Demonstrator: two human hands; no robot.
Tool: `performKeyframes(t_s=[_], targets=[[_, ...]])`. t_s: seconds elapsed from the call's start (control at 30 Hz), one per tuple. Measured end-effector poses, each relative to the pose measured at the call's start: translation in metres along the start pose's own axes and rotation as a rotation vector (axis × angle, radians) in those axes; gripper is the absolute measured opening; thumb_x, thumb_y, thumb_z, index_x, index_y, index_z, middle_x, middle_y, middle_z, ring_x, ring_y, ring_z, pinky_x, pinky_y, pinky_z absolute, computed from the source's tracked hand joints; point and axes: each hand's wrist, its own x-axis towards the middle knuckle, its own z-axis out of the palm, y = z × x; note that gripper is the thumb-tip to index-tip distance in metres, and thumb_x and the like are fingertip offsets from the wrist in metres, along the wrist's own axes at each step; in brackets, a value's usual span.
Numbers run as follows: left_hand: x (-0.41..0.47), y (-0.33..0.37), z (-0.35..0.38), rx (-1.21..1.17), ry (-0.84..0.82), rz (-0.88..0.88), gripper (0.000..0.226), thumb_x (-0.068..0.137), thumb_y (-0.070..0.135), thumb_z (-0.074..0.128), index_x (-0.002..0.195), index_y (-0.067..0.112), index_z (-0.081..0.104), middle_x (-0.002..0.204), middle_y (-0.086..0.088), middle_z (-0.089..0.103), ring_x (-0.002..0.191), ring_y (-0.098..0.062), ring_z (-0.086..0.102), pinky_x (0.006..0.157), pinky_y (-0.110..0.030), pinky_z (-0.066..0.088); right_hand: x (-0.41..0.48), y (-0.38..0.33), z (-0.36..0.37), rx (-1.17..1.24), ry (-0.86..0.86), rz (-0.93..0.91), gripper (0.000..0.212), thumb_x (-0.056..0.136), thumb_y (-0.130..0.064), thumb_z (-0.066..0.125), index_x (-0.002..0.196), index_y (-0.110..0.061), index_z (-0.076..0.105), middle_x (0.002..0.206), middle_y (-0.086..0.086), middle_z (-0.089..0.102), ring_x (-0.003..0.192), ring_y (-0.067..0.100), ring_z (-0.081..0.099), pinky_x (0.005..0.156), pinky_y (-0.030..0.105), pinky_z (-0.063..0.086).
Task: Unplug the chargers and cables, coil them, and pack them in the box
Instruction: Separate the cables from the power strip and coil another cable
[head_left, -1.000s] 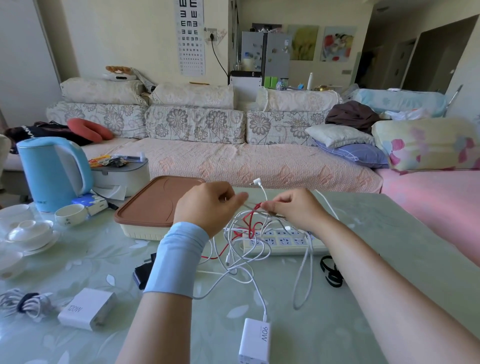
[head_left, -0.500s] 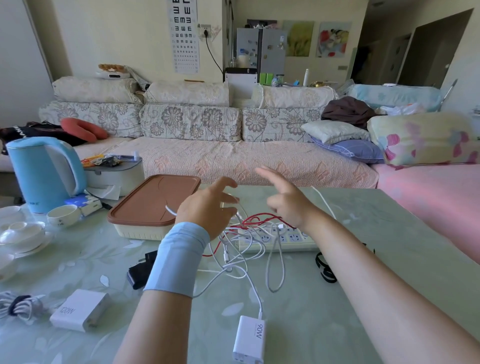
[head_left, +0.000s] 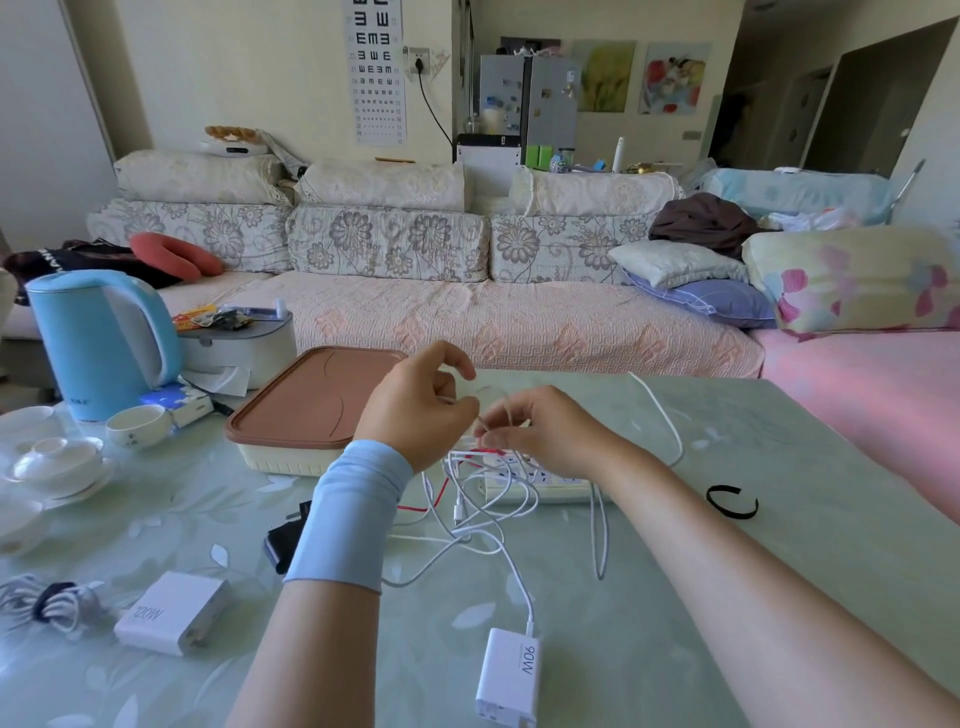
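Coiled cable (head_left: 47, 605): near left edge of the table (head_left: 649, 597), bundled with a dark tie.
120W charger (head_left: 171, 613): white, lying flat just right of the coil.
Box (head_left: 311, 410): cream, brown lid on, just left of the hands.
Left hand (head_left: 421, 415): raised over the table, fingers curled, pinching a thin white cable (head_left: 488, 418).
White cable: blurred where it spans the two hands; it drops into a tangle of white leads (head_left: 470, 519) below.
Right hand (head_left: 540, 436): fingers curled, pinching the same cable close beside the left hand.
Power strip (head_left: 540, 475): white, under the right hand, the tangle and a red cable (head_left: 441, 491) at its left end.
90W charger (head_left: 509, 675): near centre, a white lead plugged into its far end.
Black strap (head_left: 731, 501): open curl, right of the strip, apart.
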Motion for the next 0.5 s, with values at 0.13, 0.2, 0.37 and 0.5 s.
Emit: performKeyframes(t_s=[0.13, 0.2, 0.37, 0.5], targets=[[0.004, -0.006, -0.015, 0.082, 0.006, -0.064, 0.007, 0.076, 0.026, 0.07, 0.077, 0.027, 0.064, 0.051, 0.01, 0.045, 0.049, -0.011, 0.039, 0.058, -0.025, 0.035, -0.003, 0.013, -0.015, 0.156, 0.056, 0.079, 0.016, 0.081, 0.001, 0.075, 0.093, -0.009, 0.076, 0.09, 0.013, 0.076, 0.081, 0.016, 0.07, 0.087, 0.029, 0.054], [0.005, -0.008, -0.02, 0.311, -0.173, -0.171, 0.013, 0.083, 0.038, 0.068, 0.076, 0.027, 0.071, 0.06, 0.007, 0.053, 0.054, -0.012, 0.047, 0.058, -0.024, 0.036, -0.003, 0.02, -0.02, 0.115, 0.115, 0.096, 0.014, 0.081, -0.001, 0.076, 0.087, -0.014, 0.076, 0.085, 0.011, 0.077, 0.081, 0.019, 0.071, 0.091, 0.039, 0.054], [0.005, -0.005, -0.021, 0.357, -0.286, -0.229, 0.03, 0.094, 0.029, 0.054, 0.069, 0.026, 0.069, 0.066, 0.002, 0.056, 0.056, -0.013, 0.047, 0.053, -0.026, 0.034, -0.004, 0.029, -0.023, -0.047, 0.19, 0.161, 0.011, 0.088, -0.017, 0.07, 0.081, -0.022, 0.076, 0.077, 0.006, 0.076, 0.067, 0.023, 0.071, 0.067, 0.033, 0.055], [0.003, 0.003, -0.022, 0.236, -0.083, -0.167, 0.029, 0.092, 0.024, 0.052, 0.065, 0.02, 0.062, 0.065, -0.001, 0.057, 0.056, -0.018, 0.046, 0.047, -0.02, 0.032, -0.003, 0.03, -0.025, -0.333, 0.337, 0.233, 0.017, 0.099, -0.033, 0.051, 0.098, -0.028, 0.067, 0.086, -0.008, 0.07, 0.069, 0.018, 0.064, 0.062, 0.027, 0.042]])
